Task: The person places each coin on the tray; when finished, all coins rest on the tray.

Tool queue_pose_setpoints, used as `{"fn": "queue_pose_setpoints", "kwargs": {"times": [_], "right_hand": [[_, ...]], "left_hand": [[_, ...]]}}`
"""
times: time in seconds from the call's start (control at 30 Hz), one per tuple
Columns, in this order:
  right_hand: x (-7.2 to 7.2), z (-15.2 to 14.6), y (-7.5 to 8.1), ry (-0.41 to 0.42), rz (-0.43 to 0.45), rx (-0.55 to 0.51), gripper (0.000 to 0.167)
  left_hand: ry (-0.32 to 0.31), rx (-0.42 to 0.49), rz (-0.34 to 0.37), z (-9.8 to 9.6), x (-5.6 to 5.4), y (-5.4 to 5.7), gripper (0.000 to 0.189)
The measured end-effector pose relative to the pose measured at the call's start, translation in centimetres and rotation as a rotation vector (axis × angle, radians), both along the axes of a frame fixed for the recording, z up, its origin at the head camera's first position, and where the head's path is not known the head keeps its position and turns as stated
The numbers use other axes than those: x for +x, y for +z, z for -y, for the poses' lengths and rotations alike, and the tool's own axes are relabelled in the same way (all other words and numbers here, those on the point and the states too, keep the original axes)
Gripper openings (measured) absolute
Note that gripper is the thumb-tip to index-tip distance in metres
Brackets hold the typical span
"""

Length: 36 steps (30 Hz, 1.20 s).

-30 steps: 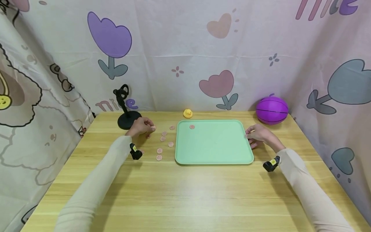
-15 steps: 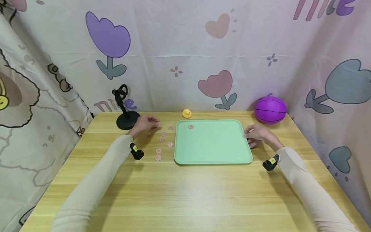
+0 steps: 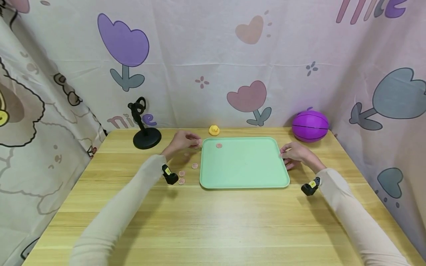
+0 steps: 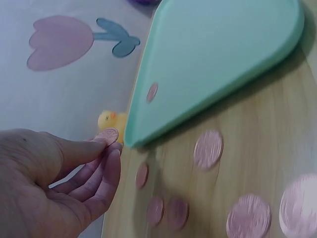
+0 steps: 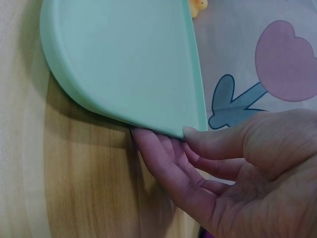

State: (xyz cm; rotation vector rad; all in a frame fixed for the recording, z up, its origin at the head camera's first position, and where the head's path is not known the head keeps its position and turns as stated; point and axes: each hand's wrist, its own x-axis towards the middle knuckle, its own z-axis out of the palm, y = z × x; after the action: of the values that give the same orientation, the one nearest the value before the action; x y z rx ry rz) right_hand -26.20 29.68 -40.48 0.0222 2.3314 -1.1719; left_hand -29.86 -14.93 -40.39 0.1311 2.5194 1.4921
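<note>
Between thumb and fingers my left hand (image 3: 184, 141) pinches a coppery coin (image 4: 109, 135), held up just off the tray's far left corner. Flat inside the pale green tray (image 3: 244, 162) lies one coin (image 3: 219, 145), near that same corner. My right hand (image 3: 295, 154) grips the tray's right rim, thumb on top and fingers beneath the edge, as the right wrist view shows. More coins lie on the wood left of the tray, among them one coin (image 3: 194, 166) near its edge; in the head view the left hand partly hides some of them.
A yellow toy duck (image 3: 214, 130) sits behind the tray at the table's back edge. Towards the back right stands a purple ball (image 3: 310, 126). A black stand (image 3: 147, 138) with a round base is at the back left. A patterned cloth hangs behind.
My left hand has picked up a coin near the black stand and carried it right, to the tray's corner. The right hand keeps its grip on the tray rim.
</note>
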Motion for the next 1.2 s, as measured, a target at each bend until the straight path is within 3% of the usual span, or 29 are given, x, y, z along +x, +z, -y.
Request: {"fn": "queue_pose_setpoints", "kwargs": {"times": [0.3,0.6,0.8,0.97,1.2], "right_hand": [[0.0,0.1,-0.1,-0.007,0.009,0.0,0.03],[0.0,0.0,0.1,-0.009,0.006,0.002,0.031],[0.1,-0.1,0.2,-0.01,-0.001,0.01,0.03],[0.1,-0.1,0.0,-0.02,-0.002,0.011,0.029],[0.0,-0.1,0.0,-0.013,-0.007,0.009,0.033]], "left_hand": [[-0.063,0.052,0.02,-3.6,0.3,-0.7,0.02],[-0.117,-0.019,-0.008,-5.9,0.7,-2.0,0.013],[-0.146,-0.094,-0.09,-6.5,0.6,-2.7,0.009],[-0.132,-0.118,-0.123,-6.5,0.6,-2.7,0.012],[-0.019,-0.147,-0.192,-6.1,0.5,-1.6,0.013]]}}
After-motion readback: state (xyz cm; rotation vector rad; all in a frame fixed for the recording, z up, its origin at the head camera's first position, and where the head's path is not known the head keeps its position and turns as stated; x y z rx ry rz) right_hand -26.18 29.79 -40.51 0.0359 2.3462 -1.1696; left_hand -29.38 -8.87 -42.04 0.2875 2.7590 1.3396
